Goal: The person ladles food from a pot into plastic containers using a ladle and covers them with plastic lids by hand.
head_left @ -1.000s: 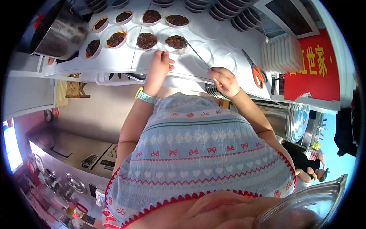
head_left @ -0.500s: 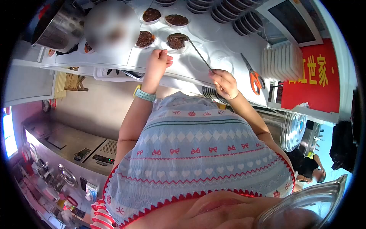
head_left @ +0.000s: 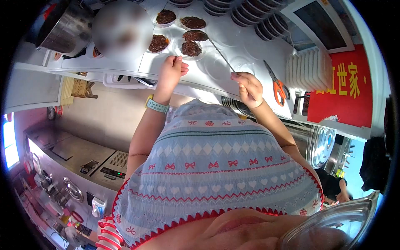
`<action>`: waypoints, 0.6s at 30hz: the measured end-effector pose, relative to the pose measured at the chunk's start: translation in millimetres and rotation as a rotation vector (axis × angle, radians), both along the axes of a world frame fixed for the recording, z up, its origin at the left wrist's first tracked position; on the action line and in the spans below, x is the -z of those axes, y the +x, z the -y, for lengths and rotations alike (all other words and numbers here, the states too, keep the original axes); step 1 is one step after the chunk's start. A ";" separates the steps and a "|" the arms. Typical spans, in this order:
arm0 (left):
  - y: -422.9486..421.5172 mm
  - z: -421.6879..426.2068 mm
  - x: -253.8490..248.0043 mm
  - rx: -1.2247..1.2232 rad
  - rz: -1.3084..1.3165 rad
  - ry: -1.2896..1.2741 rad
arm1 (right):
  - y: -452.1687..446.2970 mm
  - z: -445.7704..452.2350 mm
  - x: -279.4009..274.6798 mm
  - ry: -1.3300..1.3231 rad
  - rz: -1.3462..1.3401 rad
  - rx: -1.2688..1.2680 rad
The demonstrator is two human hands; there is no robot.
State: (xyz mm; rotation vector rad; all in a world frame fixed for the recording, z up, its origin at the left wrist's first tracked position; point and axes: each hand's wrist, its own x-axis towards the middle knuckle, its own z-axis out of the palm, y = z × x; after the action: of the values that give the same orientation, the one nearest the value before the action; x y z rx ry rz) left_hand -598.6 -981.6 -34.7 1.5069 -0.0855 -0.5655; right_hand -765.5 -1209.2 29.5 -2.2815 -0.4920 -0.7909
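My right hand [head_left: 248,86] grips the end of a long thin metal handle. It belongs to a ladle [head_left: 220,53], whose bowl is heaped with dark chunky sauce [head_left: 195,36]. That bowl hangs by the far edge of a clear round cup [head_left: 201,55] with dark sauce in it [head_left: 191,48]. My left hand [head_left: 173,71] is just on the near side of this cup, fingers curled together and nothing visible in them. Three more cups of the sauce stand close by: one on the left [head_left: 158,43], two behind [head_left: 166,17] [head_left: 193,22].
Clear empty cups [head_left: 243,68] stand right of the filled ones. Orange-handled scissors [head_left: 278,85] and stacked white containers [head_left: 306,68] lie farther right. Stacks of dark bowls [head_left: 271,26] are at the back. A steel pot [head_left: 66,31] is on the left.
The ladle's bowl has risen from the front cup and moved slightly away from me, now heaped with sauce. My right hand has shifted a little to the right; my left hand is almost still.
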 end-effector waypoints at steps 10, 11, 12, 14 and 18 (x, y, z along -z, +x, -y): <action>3.9 -0.6 2.6 -0.001 0.015 -0.005 | 6.4 -7.7 -3.1 -0.033 -0.096 0.022; 1.9 -0.2 3.6 -0.007 0.016 -0.017 | 7.0 -11.9 -5.9 -0.066 -0.149 0.014; 1.1 -0.2 4.1 0.000 0.014 -0.016 | 7.8 -14.0 -7.4 -0.100 -0.199 0.008; 5.3 -0.2 2.5 0.010 0.010 0.001 | 12.3 -7.7 -6.4 -0.102 -0.118 -0.001; 1.9 0.5 5.2 -0.001 -0.013 -0.039 | 1.7 -13.5 -12.3 -0.120 -0.257 0.057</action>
State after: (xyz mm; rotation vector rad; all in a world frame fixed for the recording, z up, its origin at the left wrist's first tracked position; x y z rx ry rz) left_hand -596.7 -982.2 -39.9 1.4651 -0.0858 -0.5698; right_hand -763.8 -1195.8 41.8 -2.4734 -0.3652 -0.4961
